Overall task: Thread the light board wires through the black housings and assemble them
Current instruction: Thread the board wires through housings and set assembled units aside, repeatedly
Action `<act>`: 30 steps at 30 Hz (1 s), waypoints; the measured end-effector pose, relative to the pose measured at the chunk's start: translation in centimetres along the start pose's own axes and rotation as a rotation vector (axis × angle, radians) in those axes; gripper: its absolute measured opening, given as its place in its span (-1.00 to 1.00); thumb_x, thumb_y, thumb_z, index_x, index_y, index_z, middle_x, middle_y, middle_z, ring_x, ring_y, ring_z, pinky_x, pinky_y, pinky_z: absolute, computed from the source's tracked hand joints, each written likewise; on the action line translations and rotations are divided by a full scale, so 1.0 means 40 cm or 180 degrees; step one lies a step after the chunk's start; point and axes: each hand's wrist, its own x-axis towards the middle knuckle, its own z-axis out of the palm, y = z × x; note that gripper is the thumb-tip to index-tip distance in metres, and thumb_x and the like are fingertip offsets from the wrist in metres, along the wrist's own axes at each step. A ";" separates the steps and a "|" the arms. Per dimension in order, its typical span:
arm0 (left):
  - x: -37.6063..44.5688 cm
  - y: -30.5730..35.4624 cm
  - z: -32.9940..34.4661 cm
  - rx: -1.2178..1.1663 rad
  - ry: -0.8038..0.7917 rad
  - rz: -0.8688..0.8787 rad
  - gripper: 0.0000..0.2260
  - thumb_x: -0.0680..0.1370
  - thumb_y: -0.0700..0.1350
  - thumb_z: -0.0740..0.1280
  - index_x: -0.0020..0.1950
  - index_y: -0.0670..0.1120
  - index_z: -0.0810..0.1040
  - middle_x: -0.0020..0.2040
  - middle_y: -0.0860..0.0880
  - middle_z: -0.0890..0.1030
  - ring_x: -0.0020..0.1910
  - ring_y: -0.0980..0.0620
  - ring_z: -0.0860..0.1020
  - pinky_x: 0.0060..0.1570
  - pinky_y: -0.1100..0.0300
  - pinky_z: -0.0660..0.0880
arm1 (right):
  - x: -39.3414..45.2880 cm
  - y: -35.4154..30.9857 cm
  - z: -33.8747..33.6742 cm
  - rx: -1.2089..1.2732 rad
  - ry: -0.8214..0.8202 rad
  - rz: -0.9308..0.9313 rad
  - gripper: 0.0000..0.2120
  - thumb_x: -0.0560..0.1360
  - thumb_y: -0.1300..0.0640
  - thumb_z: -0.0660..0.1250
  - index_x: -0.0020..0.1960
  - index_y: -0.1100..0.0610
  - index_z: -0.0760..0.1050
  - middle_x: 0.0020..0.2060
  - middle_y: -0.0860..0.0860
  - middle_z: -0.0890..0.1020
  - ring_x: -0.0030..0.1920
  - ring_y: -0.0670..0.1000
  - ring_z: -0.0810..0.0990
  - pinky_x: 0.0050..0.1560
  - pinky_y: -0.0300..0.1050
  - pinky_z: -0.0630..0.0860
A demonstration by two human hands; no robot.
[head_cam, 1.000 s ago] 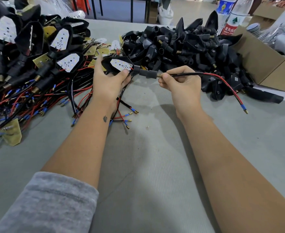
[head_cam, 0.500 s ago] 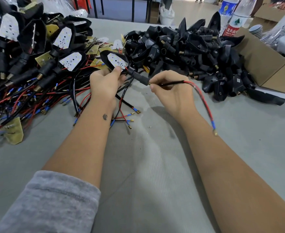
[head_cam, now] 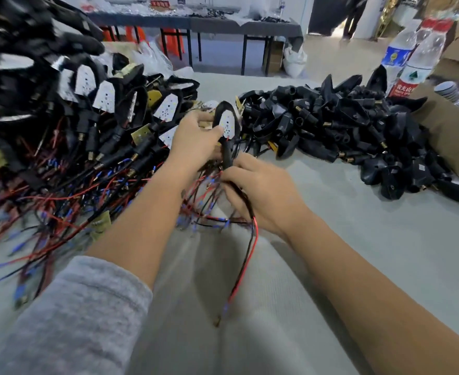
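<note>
Between your two hands stands the black housing (head_cam: 226, 136), its long axis near upright, the white light board (head_cam: 227, 125) seated at the top. Your left hand (head_cam: 195, 139) grips the head; your right hand (head_cam: 258, 190) pinches the wires (head_cam: 247, 255) just below the stem, trailing toward you. Beyond your right fingers, empty housings (head_cam: 344, 123) lie heaped beside a cardboard box (head_cam: 450, 131); its contents are hidden.

A grey cloth (head_cam: 385, 253) covers the bench. Behind it lies a pale floor (head_cam: 328, 55), where a long dark table (head_cam: 195, 23) on black legs carries blurred clutter. Orange stools (head_cam: 174, 40) stand under that table, and a white sack (head_cam: 294, 62) sits on the floor by its right legs. A dark doorway (head_cam: 325, 12) opens in the light back wall.
</note>
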 end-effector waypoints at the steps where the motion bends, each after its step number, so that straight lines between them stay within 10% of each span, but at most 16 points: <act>1: 0.010 0.010 -0.033 0.0094 0.0019 0.0038 -0.81 0.56 -0.21 0.34 0.15 -0.08 0.47 -0.08 0.01 0.56 -0.47 0.26 0.58 -0.48 0.34 0.50 | 0.024 -0.020 0.010 0.0015 0.0034 -0.0125 -0.83 0.53 0.15 0.29 0.00 0.21 0.60 -0.09 0.15 0.56 -0.11 0.21 0.57 -0.23 0.06 0.49; 7: 0.082 0.054 -0.259 0.0865 0.0364 0.0336 -0.78 0.49 -0.15 0.43 0.13 -0.04 0.61 -0.18 0.02 0.62 -0.26 0.09 0.57 -0.12 0.11 0.58 | 0.190 -0.142 0.082 0.0222 0.0107 -0.0443 -0.86 0.53 0.15 0.34 0.04 0.19 0.58 -0.05 0.14 0.52 -0.06 0.19 0.53 -0.30 0.06 0.49; 14: 0.123 0.029 -0.381 0.1662 0.1038 0.0536 -0.79 0.50 -0.07 0.40 0.13 0.07 0.62 -0.11 0.05 0.64 -0.03 0.04 0.59 -0.11 0.24 0.41 | 0.285 -0.220 0.159 0.0531 -0.0408 -0.0516 -0.59 0.56 0.09 0.30 0.40 0.07 0.44 0.32 0.05 0.47 0.28 0.12 0.44 0.21 0.02 0.42; 24: 0.061 0.008 -0.252 0.2040 0.2307 0.0634 -0.64 0.48 -0.15 0.29 0.28 -0.03 0.44 0.31 -0.10 0.38 0.34 -0.15 0.30 0.22 -0.07 0.25 | 0.174 -0.095 0.112 0.0629 -0.0411 0.0011 -0.73 0.54 0.30 0.20 0.13 0.17 0.62 0.10 0.09 0.59 0.16 0.17 0.50 0.17 0.08 0.41; 30: -0.015 0.003 -0.014 0.1383 0.1107 0.1408 -0.81 0.49 -0.21 0.19 -0.08 -0.01 0.57 -0.01 0.04 0.50 0.03 0.01 0.48 0.04 0.17 0.37 | 0.047 0.050 0.055 0.0416 -0.0406 0.0792 -0.78 0.52 0.25 0.27 0.09 0.15 0.64 0.08 0.10 0.59 0.14 0.16 0.53 0.11 0.09 0.45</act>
